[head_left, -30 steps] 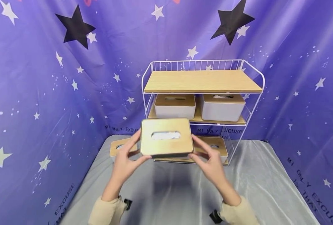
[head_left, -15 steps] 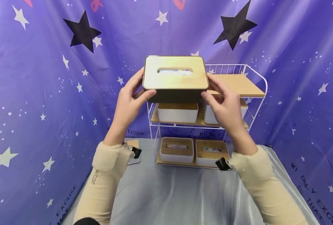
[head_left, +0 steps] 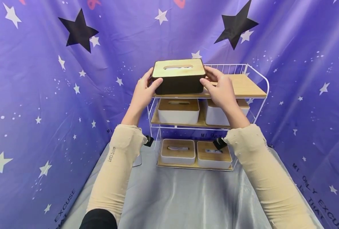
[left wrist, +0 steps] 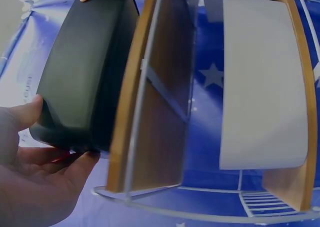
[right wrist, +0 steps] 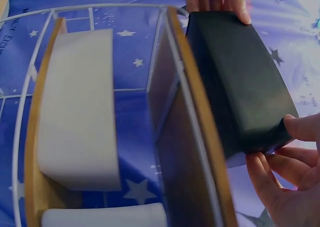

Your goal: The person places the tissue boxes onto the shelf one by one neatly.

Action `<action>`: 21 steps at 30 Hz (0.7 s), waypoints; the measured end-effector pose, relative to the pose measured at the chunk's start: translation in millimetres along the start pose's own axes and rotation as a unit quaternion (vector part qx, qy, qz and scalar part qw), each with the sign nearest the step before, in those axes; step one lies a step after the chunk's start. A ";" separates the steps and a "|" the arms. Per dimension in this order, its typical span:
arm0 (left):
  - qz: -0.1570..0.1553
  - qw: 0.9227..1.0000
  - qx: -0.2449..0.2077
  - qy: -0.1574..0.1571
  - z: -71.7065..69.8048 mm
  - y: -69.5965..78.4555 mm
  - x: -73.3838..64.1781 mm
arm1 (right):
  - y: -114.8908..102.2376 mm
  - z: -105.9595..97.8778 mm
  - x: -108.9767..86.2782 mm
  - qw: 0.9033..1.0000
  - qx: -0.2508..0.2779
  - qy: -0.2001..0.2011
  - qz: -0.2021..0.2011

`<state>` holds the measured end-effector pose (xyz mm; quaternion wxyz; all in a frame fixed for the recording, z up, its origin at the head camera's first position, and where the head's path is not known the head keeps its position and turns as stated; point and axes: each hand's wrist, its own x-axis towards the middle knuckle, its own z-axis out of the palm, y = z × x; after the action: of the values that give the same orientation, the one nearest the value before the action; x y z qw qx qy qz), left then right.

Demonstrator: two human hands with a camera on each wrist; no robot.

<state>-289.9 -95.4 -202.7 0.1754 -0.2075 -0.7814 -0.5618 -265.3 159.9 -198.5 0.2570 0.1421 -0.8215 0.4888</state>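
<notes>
Both hands grip a black tissue box with a light wooden lid and a slot showing white tissue. It is close over the left half of the rack's top shelf. My left hand holds its left end, thumb on the front face and fingers around the side and underneath. At the other end, my right hand holds it likewise. In the left wrist view, the box's dark underside faces the shelf board. The right wrist view shows the black front with the right thumb at its corner.
On the middle shelf stand two white tissue boxes with wooden lids, the right one partly behind my forearm. Two more low white boxes sit on the bottom shelf. Another box is mostly hidden behind the left sleeve. White wire rails edge the rack.
Both hands have raised the black tissue box from in front of the lower shelves, then moved it forward to the top shelf. It has tipped to show more of its front.
</notes>
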 end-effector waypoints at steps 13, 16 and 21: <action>-0.022 0.995 0.094 0.026 16.1 -5.1 2.0 | 13.2 3.7 -0.2 0.999 -0.042 0.018 0.015; 0.001 0.996 0.076 0.036 16.7 -4.8 -3.7 | 11.4 7.6 -5.4 0.999 -0.045 0.020 0.014; 0.041 0.996 0.047 0.059 21.3 -9.0 -13.7 | 9.0 16.8 -18.4 1.000 -0.021 0.019 -0.003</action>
<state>-283.8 -79.5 -223.5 0.2539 -0.1971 -0.7859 -0.5282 -259.2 149.2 -221.9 0.2765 0.1300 -0.8262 0.4734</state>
